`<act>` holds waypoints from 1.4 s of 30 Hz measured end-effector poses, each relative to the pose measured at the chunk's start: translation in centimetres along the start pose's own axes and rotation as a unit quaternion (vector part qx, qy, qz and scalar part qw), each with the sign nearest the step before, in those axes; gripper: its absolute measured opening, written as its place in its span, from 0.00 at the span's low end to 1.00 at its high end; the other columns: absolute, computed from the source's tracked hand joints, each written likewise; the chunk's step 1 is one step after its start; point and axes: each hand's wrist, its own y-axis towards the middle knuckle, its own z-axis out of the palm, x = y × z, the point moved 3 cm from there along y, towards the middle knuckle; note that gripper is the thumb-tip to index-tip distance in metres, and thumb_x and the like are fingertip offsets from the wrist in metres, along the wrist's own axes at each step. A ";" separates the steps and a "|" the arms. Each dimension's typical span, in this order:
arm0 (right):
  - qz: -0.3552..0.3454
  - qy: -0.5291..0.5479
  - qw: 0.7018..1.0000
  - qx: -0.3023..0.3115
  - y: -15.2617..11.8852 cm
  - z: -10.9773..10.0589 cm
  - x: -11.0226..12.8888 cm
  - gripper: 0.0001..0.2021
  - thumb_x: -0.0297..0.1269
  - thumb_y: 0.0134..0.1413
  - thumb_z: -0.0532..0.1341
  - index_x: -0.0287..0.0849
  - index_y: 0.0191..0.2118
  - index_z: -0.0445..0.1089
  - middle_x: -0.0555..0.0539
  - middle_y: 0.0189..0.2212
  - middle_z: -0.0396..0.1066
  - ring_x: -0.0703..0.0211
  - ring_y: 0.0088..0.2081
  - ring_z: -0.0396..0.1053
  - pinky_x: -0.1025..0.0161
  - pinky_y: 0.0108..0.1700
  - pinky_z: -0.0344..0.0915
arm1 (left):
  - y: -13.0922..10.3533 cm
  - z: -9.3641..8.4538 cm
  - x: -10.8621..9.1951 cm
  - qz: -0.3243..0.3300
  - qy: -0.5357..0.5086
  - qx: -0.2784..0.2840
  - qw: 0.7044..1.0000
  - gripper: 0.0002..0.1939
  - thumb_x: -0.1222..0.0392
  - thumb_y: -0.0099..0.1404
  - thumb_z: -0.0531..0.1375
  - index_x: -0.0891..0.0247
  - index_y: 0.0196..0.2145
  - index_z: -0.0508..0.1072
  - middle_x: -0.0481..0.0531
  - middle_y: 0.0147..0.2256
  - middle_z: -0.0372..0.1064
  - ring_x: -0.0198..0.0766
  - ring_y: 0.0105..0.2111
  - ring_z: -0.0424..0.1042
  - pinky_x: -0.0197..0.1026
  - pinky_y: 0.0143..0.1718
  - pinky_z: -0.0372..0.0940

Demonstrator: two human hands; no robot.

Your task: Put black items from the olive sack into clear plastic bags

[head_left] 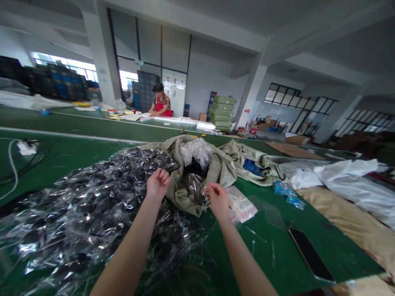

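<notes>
My left hand (158,183) is raised with curled fingers beside a large heap of dark items in clear plastic wrappers (108,197); whatever it may hold is too small to make out. My right hand (217,197) pinches the edge of a clear bag with a dark item (196,188), in front of the mouth of an open olive sack (218,167). Crumpled clear plastic (196,151) lies at the top of that sack's opening. Just right of my right hand is a stack of flat clear bags (240,204) on the green table (259,250).
A phone (311,255) lies at the right. Blue plastic pieces (288,194) sit near a second olive sack (247,162). White and tan sacks (345,213) line the right edge. A power strip (27,148) with cables is at left. A person (161,102) works beyond the table.
</notes>
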 end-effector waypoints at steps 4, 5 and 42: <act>0.011 0.037 0.999 -0.011 0.5 -0.3 0.8 0.14 0.47 0.49 0.64 0.43 0.37 0.74 0.47 0.28 0.75 0.56 0.28 0.72 0.59 0.32 0.73 | -1.8 0.5 1.4 -0.057 0.061 0.048 0.995 0.14 0.52 0.56 0.65 0.62 0.26 0.65 0.36 0.16 0.44 0.25 0.13 0.43 0.30 0.13 0.41; 0.015 0.046 0.999 -0.009 0.5 -0.3 1.0 0.14 0.48 0.49 0.65 0.43 0.37 0.74 0.47 0.28 0.75 0.56 0.28 0.72 0.59 0.31 0.73 | -2.3 1.0 2.0 -0.064 0.086 0.062 0.992 0.13 0.53 0.55 0.67 0.63 0.28 0.69 0.37 0.16 0.47 0.25 0.13 0.45 0.30 0.13 0.41; 0.068 0.106 0.992 0.019 0.7 -0.6 -1.1 0.13 0.48 0.44 0.66 0.43 0.29 0.71 0.49 0.26 0.75 0.57 0.31 0.74 0.58 0.36 0.74 | -4.1 4.4 5.5 0.005 0.319 0.058 0.946 0.17 0.45 0.59 0.61 0.62 0.25 0.68 0.45 0.19 0.67 0.31 0.16 0.63 0.35 0.19 0.57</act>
